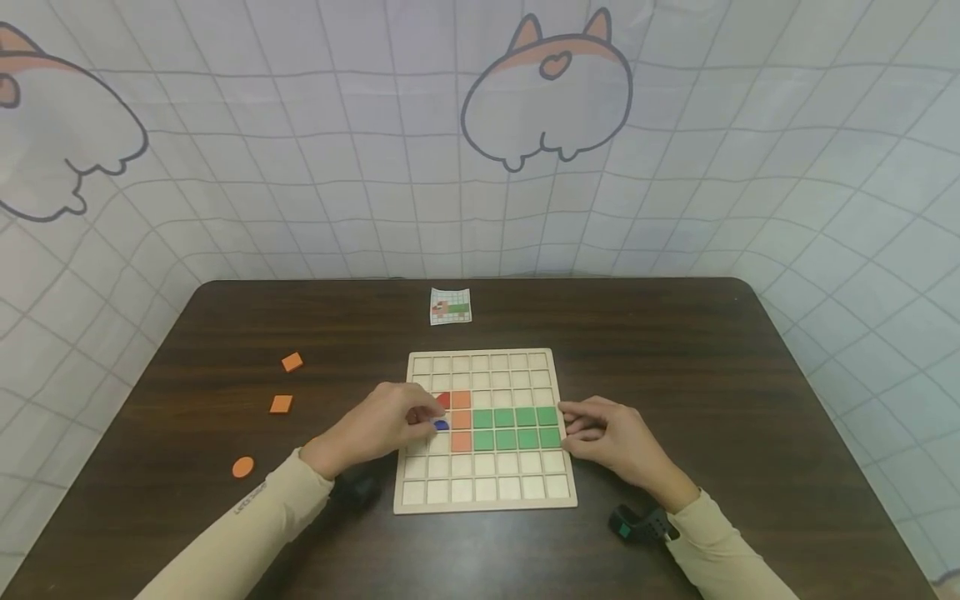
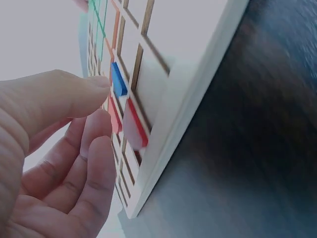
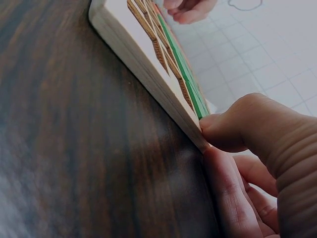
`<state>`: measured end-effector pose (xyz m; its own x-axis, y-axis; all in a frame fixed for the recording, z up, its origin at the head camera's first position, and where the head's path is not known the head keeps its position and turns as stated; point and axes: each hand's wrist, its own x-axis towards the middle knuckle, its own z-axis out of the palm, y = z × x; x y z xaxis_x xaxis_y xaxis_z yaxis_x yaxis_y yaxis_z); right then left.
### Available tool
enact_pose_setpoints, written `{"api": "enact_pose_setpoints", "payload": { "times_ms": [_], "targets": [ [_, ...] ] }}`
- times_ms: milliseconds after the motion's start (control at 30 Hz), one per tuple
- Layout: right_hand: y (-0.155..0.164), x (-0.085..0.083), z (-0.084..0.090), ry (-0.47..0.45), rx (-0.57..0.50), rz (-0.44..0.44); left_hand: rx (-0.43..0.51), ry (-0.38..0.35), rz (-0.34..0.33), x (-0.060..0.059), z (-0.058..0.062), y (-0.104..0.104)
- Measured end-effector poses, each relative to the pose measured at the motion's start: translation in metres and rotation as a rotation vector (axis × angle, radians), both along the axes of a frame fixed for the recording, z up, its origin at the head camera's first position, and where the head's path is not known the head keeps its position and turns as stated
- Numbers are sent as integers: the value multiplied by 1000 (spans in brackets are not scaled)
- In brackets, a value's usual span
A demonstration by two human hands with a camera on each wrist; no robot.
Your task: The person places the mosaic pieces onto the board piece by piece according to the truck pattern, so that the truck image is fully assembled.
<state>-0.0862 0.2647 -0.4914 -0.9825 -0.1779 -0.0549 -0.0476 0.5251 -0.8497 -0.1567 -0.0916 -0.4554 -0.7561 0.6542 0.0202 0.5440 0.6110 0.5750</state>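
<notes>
My left hand (image 1: 386, 421) hovers over the left part of a wooden grid board (image 1: 487, 492). Its thumb tip is right at a small blue piece (image 1: 441, 425), which sits on the board, also seen as a blue piece (image 2: 119, 80) in the left wrist view. Thumb and fingers stand apart with nothing between them. Beside the blue piece are red pieces (image 2: 133, 124). My right hand (image 1: 611, 437) touches the board's right edge, its thumb (image 3: 223, 130) against the rim near the green tiles (image 1: 527, 427). A column of orange tiles (image 1: 461, 420) adjoins the green ones.
Behind the board lies a small pattern card (image 1: 450, 307). On the left of the dark table (image 1: 637, 325) are loose orange squares (image 1: 281, 404) and an orange disc (image 1: 242, 467). A dark wrist device (image 1: 637, 525) sits at the right wrist. A patterned curtain (image 1: 360, 167) surrounds the table.
</notes>
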Motion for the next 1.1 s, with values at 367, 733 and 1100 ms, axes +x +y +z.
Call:
{"api": "enact_pose_setpoints", "payload": {
  "times_ms": [367,733,1100],
  "targets": [
    [-2,-2,1,1,17,-19,-14,42,121,-4,4,-37],
    [-1,-2,-2,-20,15,-16,-51,98,215,-14,5,-90],
    [-1,-2,-1,-11,10,-5,-34,45,278,-27,2,-145]
  ]
}}
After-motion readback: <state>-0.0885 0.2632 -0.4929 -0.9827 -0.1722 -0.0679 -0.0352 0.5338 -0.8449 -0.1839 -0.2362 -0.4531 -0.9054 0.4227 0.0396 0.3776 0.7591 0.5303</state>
